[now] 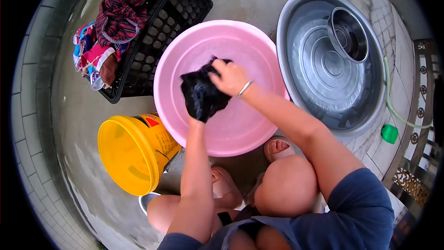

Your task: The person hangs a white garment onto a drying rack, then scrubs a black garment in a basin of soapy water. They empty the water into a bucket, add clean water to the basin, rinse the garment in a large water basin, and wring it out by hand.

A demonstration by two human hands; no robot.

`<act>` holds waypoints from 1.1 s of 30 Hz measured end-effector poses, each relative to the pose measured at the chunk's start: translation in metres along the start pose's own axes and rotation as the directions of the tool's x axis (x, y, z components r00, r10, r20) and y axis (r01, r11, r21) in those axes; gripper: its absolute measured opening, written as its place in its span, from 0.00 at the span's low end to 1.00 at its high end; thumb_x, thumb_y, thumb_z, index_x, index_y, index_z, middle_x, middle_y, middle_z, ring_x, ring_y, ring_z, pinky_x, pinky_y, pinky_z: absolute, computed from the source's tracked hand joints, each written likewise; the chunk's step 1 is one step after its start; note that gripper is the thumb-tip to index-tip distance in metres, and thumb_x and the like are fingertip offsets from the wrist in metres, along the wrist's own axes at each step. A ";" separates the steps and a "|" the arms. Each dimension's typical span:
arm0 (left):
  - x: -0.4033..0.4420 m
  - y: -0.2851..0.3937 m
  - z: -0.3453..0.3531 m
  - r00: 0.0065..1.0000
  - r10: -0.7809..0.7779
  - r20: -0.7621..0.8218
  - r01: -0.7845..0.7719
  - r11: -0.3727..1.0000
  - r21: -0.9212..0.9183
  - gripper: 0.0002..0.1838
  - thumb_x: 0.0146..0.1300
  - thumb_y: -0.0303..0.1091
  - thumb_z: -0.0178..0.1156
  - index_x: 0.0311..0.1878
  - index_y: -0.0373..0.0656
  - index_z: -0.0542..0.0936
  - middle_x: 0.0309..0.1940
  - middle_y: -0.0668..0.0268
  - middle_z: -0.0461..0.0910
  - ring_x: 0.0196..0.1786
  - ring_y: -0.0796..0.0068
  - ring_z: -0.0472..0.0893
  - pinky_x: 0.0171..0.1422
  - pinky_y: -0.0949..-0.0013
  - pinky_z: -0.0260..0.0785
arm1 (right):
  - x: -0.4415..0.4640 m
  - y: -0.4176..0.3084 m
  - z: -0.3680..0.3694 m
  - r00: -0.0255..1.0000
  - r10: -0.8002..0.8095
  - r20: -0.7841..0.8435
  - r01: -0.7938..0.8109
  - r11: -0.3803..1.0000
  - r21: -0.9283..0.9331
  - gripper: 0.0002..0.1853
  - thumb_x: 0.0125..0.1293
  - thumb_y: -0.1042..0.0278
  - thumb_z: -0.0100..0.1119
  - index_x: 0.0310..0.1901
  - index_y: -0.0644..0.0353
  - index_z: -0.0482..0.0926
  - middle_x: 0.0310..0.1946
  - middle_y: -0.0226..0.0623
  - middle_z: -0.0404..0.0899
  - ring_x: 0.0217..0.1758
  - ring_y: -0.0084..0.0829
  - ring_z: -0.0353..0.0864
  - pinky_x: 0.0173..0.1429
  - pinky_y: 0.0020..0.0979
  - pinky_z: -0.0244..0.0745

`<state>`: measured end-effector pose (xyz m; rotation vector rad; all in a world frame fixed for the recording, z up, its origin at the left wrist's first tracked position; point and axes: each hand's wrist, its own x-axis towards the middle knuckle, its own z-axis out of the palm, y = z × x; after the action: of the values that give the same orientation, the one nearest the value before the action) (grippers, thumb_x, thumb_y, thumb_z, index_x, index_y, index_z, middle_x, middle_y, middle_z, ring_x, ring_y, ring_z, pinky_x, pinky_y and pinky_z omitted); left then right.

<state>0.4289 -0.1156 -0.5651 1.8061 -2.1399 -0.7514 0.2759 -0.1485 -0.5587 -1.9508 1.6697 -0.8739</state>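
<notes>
A wet black cloth [200, 93] is held bunched above the pink basin [167, 75], which has water in it. My left hand [198, 116] is mostly hidden under the cloth, which drapes over it down to the wrist. From the right, my right hand [230, 78] grips the cloth's upper edge with curled fingers; a silver bangle [245, 88] circles that wrist. The exact kind of garment cannot be made out.
Beside the basin on the right stands a large metal tub [289, 71] with a metal bowl [347, 34] inside. A black crate [169, 28] piled with patterned clothes [122, 7] is at upper left. A yellow bucket [127, 155] lies tilted below it. A green hose [393, 106] runs at far right.
</notes>
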 end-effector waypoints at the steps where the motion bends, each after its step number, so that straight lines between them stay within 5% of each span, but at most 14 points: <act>1: -0.007 -0.006 -0.004 0.983 -0.176 0.044 0.181 0.947 -0.267 0.23 0.55 0.40 0.51 0.56 0.55 0.64 0.47 0.56 0.67 0.52 0.58 0.65 0.54 0.62 0.57 | 0.000 0.017 -0.008 0.990 0.072 0.125 -0.063 0.995 -0.071 0.11 0.51 0.59 0.52 0.33 0.53 0.70 0.22 0.48 0.74 0.28 0.47 0.74 0.32 0.45 0.70; 3: -0.004 -0.007 -0.019 0.964 -0.255 0.070 0.227 0.934 0.275 0.26 0.48 0.35 0.58 0.54 0.56 0.67 0.49 0.54 0.67 0.54 0.54 0.64 0.56 0.58 0.56 | -0.007 0.024 -0.030 0.888 0.232 0.396 -0.081 0.928 -0.363 0.13 0.50 0.59 0.54 0.39 0.48 0.71 0.36 0.47 0.73 0.44 0.51 0.68 0.44 0.49 0.67; 5: -0.009 0.003 -0.016 0.957 -0.290 -0.021 0.267 0.848 0.457 0.32 0.46 0.39 0.61 0.57 0.65 0.62 0.57 0.54 0.59 0.60 0.48 0.55 0.59 0.46 0.49 | -0.008 0.016 -0.038 0.719 0.511 0.471 -0.148 0.775 -0.614 0.19 0.51 0.56 0.54 0.47 0.42 0.68 0.46 0.46 0.68 0.55 0.53 0.58 0.50 0.59 0.58; 10: -0.013 0.010 0.015 0.885 -0.408 0.222 0.275 0.845 0.459 0.49 0.37 0.39 0.68 0.62 0.64 0.49 0.62 0.50 0.46 0.64 0.43 0.44 0.60 0.40 0.41 | -0.028 0.004 -0.008 0.574 0.549 0.608 -0.158 0.802 -0.576 0.38 0.48 0.47 0.57 0.60 0.26 0.47 0.59 0.53 0.52 0.64 0.58 0.35 0.54 0.68 0.42; 13: -0.007 -0.015 0.044 0.820 -0.479 0.314 0.331 0.844 0.422 0.44 0.40 0.33 0.62 0.62 0.61 0.51 0.64 0.51 0.40 0.64 0.48 0.45 0.63 0.44 0.38 | -0.045 0.048 0.037 0.589 0.530 0.610 0.107 0.697 -0.709 0.31 0.50 0.54 0.54 0.58 0.47 0.61 0.58 0.46 0.56 0.62 0.51 0.48 0.58 0.54 0.52; 15: -0.009 -0.019 0.042 0.838 -0.449 0.308 0.322 0.865 0.385 0.40 0.41 0.31 0.61 0.60 0.56 0.55 0.61 0.50 0.48 0.62 0.49 0.51 0.62 0.49 0.44 | -0.028 0.061 0.031 0.406 0.496 0.768 0.155 0.791 -0.592 0.25 0.52 0.57 0.50 0.52 0.56 0.69 0.55 0.40 0.63 0.57 0.39 0.61 0.57 0.42 0.58; 16: -0.007 -0.021 0.040 0.859 -0.414 0.301 0.304 0.886 0.350 0.36 0.42 0.30 0.60 0.58 0.51 0.60 0.59 0.49 0.55 0.60 0.51 0.57 0.60 0.54 0.51 | -0.013 0.057 0.033 0.199 0.486 0.851 0.422 0.741 -0.522 0.20 0.53 0.61 0.48 0.48 0.58 0.73 0.52 0.36 0.67 0.54 0.32 0.67 0.56 0.37 0.61; 17: -0.006 -0.032 0.037 0.860 -0.414 0.297 0.306 0.885 0.350 0.36 0.42 0.30 0.60 0.58 0.51 0.60 0.59 0.49 0.55 0.60 0.51 0.57 0.60 0.54 0.51 | -0.011 0.063 0.034 0.201 0.485 0.851 0.424 0.740 -0.522 0.20 0.53 0.61 0.48 0.48 0.58 0.73 0.52 0.36 0.67 0.54 0.32 0.67 0.56 0.37 0.61; 19: 0.000 -0.062 0.028 0.865 -0.285 0.413 0.421 0.861 -0.287 0.26 0.43 0.30 0.59 0.50 0.43 0.70 0.46 0.52 0.71 0.50 0.58 0.70 0.52 0.65 0.62 | -0.011 0.073 0.032 0.648 0.401 0.647 0.003 0.848 -0.529 0.18 0.53 0.64 0.47 0.47 0.55 0.74 0.53 0.39 0.66 0.54 0.33 0.68 0.56 0.38 0.62; 21: 0.004 -0.044 0.008 0.729 -0.587 0.352 0.663 0.481 -0.573 0.17 0.48 0.31 0.58 0.44 0.37 0.73 0.36 0.61 0.76 0.38 0.70 0.74 0.43 0.71 0.66 | -0.001 0.028 -0.017 0.697 0.415 0.585 -0.074 0.853 -0.517 0.19 0.53 0.66 0.48 0.48 0.57 0.70 0.52 0.42 0.66 0.54 0.36 0.68 0.56 0.35 0.63; 24: 0.004 -0.066 0.009 0.819 -0.518 0.247 0.487 0.399 -0.777 0.17 0.49 0.31 0.59 0.44 0.38 0.73 0.36 0.62 0.75 0.36 0.73 0.73 0.37 0.73 0.66 | -0.004 -0.006 -0.059 0.938 0.131 0.321 0.054 0.859 -0.509 0.18 0.51 0.68 0.49 0.45 0.64 0.70 0.45 0.49 0.71 0.49 0.41 0.71 0.53 0.34 0.64; 27: -0.001 -0.047 -0.007 0.761 -0.614 0.210 0.540 0.421 -0.728 0.19 0.49 0.33 0.59 0.46 0.39 0.72 0.36 0.63 0.74 0.36 0.74 0.72 0.37 0.75 0.65 | 0.010 -0.027 -0.083 0.961 -0.108 0.255 0.005 0.927 0.375 0.16 0.48 0.71 0.49 0.40 0.69 0.67 0.28 0.57 0.71 0.35 0.48 0.72 0.45 0.36 0.66; 29: -0.004 -0.027 0.000 0.766 -0.636 0.090 0.453 0.436 -0.778 0.28 0.50 0.42 0.59 0.54 0.42 0.66 0.42 0.62 0.72 0.41 0.73 0.72 0.41 0.73 0.66 | 0.021 -0.060 -0.101 0.974 -0.092 0.206 -0.054 0.792 0.608 0.14 0.48 0.76 0.51 0.39 0.66 0.67 0.30 0.40 0.73 0.34 0.29 0.71 0.43 0.27 0.66; 33: -0.012 0.019 -0.005 0.699 -0.309 0.645 0.468 -0.485 -0.739 0.31 0.52 0.52 0.54 0.56 0.44 0.62 0.52 0.60 0.66 0.49 0.64 0.71 0.52 0.60 0.65 | 0.006 -0.125 -0.099 0.979 0.021 0.204 -0.174 0.609 0.774 0.14 0.47 0.73 0.53 0.37 0.68 0.67 0.26 0.33 0.71 0.30 0.19 0.68 0.35 0.23 0.68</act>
<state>0.4175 -0.1033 -0.5489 1.2332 0.1523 -1.9544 0.2961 -0.1229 -0.4019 -1.2416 0.9828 -1.1079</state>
